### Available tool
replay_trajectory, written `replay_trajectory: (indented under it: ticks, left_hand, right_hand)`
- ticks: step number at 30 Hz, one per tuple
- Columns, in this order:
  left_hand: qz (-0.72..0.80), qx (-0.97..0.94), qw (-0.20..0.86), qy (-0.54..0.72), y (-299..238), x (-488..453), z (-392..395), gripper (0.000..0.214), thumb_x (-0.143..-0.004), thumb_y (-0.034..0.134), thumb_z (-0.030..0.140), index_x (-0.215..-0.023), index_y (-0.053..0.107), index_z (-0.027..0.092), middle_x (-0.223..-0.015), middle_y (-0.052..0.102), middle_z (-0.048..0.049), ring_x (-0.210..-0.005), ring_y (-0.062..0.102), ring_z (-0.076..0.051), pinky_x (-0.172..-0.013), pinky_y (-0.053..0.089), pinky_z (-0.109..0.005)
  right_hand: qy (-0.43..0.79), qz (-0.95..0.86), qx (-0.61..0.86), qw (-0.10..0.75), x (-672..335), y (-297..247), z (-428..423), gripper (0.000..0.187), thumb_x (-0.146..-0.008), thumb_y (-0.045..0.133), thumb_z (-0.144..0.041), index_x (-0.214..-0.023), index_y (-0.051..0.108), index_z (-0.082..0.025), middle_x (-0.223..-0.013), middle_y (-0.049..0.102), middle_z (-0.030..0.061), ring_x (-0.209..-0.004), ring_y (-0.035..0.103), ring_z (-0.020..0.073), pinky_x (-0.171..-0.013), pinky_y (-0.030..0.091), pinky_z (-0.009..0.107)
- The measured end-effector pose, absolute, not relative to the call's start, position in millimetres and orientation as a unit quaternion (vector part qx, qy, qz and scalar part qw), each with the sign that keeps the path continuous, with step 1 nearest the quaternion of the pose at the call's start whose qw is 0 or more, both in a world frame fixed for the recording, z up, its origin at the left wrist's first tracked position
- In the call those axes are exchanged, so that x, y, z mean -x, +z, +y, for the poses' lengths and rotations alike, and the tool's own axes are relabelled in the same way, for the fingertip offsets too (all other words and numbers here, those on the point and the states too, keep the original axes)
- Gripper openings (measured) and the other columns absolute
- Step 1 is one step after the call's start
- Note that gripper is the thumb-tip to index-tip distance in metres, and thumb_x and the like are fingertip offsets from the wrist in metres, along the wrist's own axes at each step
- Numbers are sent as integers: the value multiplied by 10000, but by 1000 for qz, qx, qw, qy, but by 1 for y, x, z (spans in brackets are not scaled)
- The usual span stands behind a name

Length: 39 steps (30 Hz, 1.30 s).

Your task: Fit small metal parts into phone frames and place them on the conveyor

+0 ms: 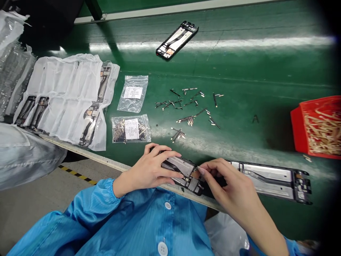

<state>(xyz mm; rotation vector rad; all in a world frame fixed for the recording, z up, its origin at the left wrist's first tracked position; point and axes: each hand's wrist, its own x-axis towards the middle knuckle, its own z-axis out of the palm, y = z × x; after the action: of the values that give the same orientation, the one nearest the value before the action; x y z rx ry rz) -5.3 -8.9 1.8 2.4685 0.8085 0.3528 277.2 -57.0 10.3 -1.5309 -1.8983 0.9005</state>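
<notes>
A phone mid-frame [188, 165] with a silver inner plate lies at the bench's near edge. Across its left part my left hand [150, 169] holds it, fingers spread over the far side and the thumb by the near side. At the frame's right end, my right hand [234, 183] is closed in a pinch beside a copper-coloured patch; whatever its fingertips hold is too small to make out. A second phone mid-frame [269, 179] lies to the right, partly behind my right hand. Several small flex cables [189, 119] are scattered beyond my hands.
A bag of small parts [144, 133] and another clear bag [142, 83] lie left of the cables. Wrapped phone frames [90, 122] fill a tray at the left, near a person's sleeve [23, 156]. Another frame [182, 35] lies far back; a red bin [299, 124] stands right.
</notes>
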Motion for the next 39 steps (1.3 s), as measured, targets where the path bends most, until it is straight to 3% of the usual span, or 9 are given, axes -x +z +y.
replay_trajectory:
  ticks: [20, 23, 27, 32, 36, 39]
  left_hand:
    - [296, -911, 255, 132, 1, 6, -9, 258, -1046, 660, 543, -1234, 815, 457, -1619, 583, -23, -1426, 487, -324, -1144, 276, -524]
    - [300, -913, 255, 111, 5, 4, -8, 398, -1033, 679, 552, -1403, 723, 413, -1658, 546, -55, -1423, 491, -327, -1144, 283, -518]
    - [313, -898, 293, 92, 10, 1, -4, 714, -1031, 674, 580, -1625, 463, 245, -1574, 622, -135, -1409, 513, -322, -1175, 283, -511]
    - [257, -901, 307, 168, 6, 2, 6, 580, -1010, 701, 587, -1442, 569, 223, -1412, 711, -127, -1300, 598, -304, -1133, 367, -485]
    - [235, -891, 283, 268, 12, -1, 4, 489, -1026, 679, 567, -1357, 561, 227, -1372, 715, -131, -1116, 674, -243, -949, 460, -404]
    - [243, -890, 250, 293, 24, -8, -1, 464, -1034, 667, 555, -1346, 549, 233, -1337, 730, -125, -1052, 683, -239, -854, 447, -386]
  right_hand:
    - [301, -725, 555, 275, -275, 6, -58, 63, -1077, 611, -215, -1036, 650, -244, -944, 667, 20, -815, 638, 156, -661, 527, 273]
    - [291, -735, 545, 279, -275, 5, -58, 59, -1072, 618, -188, -1058, 639, -241, -961, 659, 19, -841, 633, 154, -709, 534, 274]
    - [264, -759, 530, 271, -275, 0, -61, 47, -1079, 609, -188, -1099, 624, -228, -992, 653, 35, -887, 637, 168, -767, 537, 294]
    - [222, -716, 602, 274, -267, 4, -73, 388, -1089, 599, -409, -1400, 578, -178, -1258, 650, 154, -1161, 661, 298, -931, 570, 418]
    - [372, -602, 637, 304, -258, 19, -85, 265, -1086, 600, -468, -1244, 679, -270, -1103, 749, 51, -912, 740, 196, -745, 589, 286]
    - [448, -492, 664, 342, -254, 26, -90, 300, -1033, 670, -540, -1149, 696, -264, -967, 764, 28, -762, 720, 167, -621, 561, 237]
